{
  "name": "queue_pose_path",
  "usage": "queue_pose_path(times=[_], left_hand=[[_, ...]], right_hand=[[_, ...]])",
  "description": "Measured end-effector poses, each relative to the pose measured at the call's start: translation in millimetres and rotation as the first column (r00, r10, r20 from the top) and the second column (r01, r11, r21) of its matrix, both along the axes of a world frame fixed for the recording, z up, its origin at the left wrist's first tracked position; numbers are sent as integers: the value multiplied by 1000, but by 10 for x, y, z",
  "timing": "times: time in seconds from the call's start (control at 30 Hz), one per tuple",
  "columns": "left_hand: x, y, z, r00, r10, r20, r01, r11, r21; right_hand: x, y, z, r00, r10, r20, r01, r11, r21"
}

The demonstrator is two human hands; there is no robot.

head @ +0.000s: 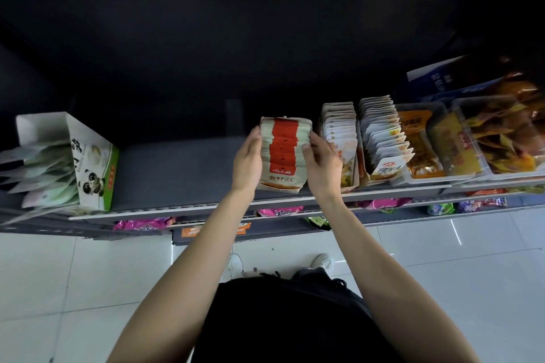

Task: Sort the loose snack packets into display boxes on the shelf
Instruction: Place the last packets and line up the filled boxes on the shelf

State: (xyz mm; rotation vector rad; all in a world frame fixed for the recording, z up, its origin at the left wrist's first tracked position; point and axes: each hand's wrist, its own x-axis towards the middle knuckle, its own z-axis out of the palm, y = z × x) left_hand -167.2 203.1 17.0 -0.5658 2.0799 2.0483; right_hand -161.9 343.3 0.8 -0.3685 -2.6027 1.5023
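A row of red-and-cream snack packets (283, 153) stands in a low cardboard display box (278, 187) on the grey metal shelf (177, 168). The box sits near the front edge of the shelf, in the middle of the view.

The left hand (247, 162) lies flat against the left side of the packets, fingers mostly straight, pressing in. The right hand (321, 163) is on the right side, with its fingertips (308, 152) curled onto the edges of the packets, as if pinching or tidying them. Together the two hands squeeze the row from both sides.

The packets look thin, light and bendy. The wrappers seem smooth, so one could slip out if the squeeze is loose. They lean on each other like cards, so the row may flop over if only one side is held. The best place to hold is the two sides of the row, low down near the box, with both hands pushing gently inward. A hard squeeze might crush the snacks inside.

Just to the right stand two more cardboard boxes of white packets (339, 138), then clear plastic tubs of orange snacks (418, 144). Far to the left is a white and green panda box (91, 165) with pale green packets (44, 174) spilling out of it.
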Motion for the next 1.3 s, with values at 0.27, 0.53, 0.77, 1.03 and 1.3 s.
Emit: queue_pose_path(times=[0.27, 0.53, 0.77, 1.03, 1.3], left_hand=[[81, 196, 5, 996, 87, 28, -88, 996, 29], [96, 164, -128, 997, -56, -58, 54, 998, -34], [122, 104, -170, 971, -156, -180, 111, 965, -236], [202, 262, -198, 982, -53, -182, 34, 994, -107], [156, 321, -228, 982, -43, -183, 38, 999, -27]], right_hand=[[-88, -21, 24, 988, -3, -153, 37, 975, 219], [175, -284, 21, 996, 37, 83, -25, 989, -143], [179, -404, -75, 1000, 16, -22, -19, 990, -139], [-2, -216, -27, 997, 53, -59, -56, 997, -53], [-38, -68, -19, 992, 127, 13, -124, 986, -115]])
